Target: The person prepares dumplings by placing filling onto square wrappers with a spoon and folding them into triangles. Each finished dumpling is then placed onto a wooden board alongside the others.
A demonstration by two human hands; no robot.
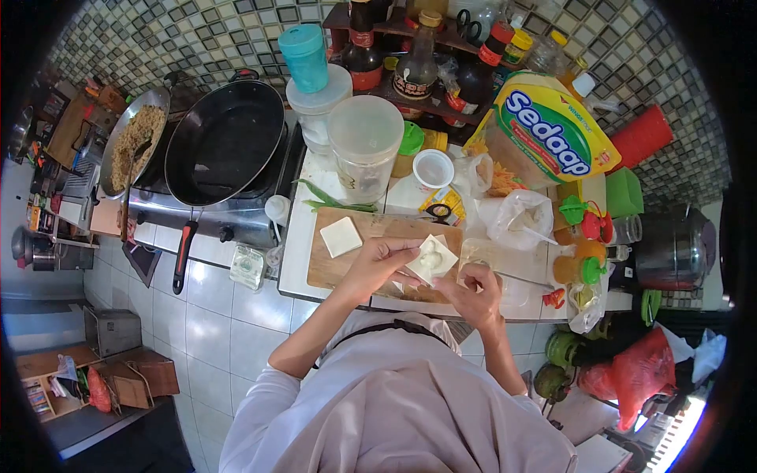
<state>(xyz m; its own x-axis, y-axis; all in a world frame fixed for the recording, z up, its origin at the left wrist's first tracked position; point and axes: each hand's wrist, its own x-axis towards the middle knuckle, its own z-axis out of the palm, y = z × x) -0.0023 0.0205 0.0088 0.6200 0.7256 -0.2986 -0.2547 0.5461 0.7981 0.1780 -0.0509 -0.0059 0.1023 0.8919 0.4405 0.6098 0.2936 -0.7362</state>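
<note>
My left hand (382, 265) holds a square dumpling wrapper (444, 256) between thumb and fingers, above the wooden cutting board. A pale lump of filling (430, 259) sits on the wrapper. My right hand (476, 296) is close by at the wrapper's lower right corner, its fingers curled together; what they pinch, if anything, is hidden. A stack of square wrappers (341, 237) lies on the left part of the cutting board (322, 272). Right of the board is a clear plastic tray (516, 296), with a thin metal utensil handle (524, 280) across it.
A black frying pan (225, 142) stands on the stove (177, 213), beside a pan of brown crumbly food (136, 142). Behind the board are green chilies (331, 199), a clear tub (365, 142) and a yellow Sedaap pack (544, 130). A plastic bag (520, 219) and jars crowd the right.
</note>
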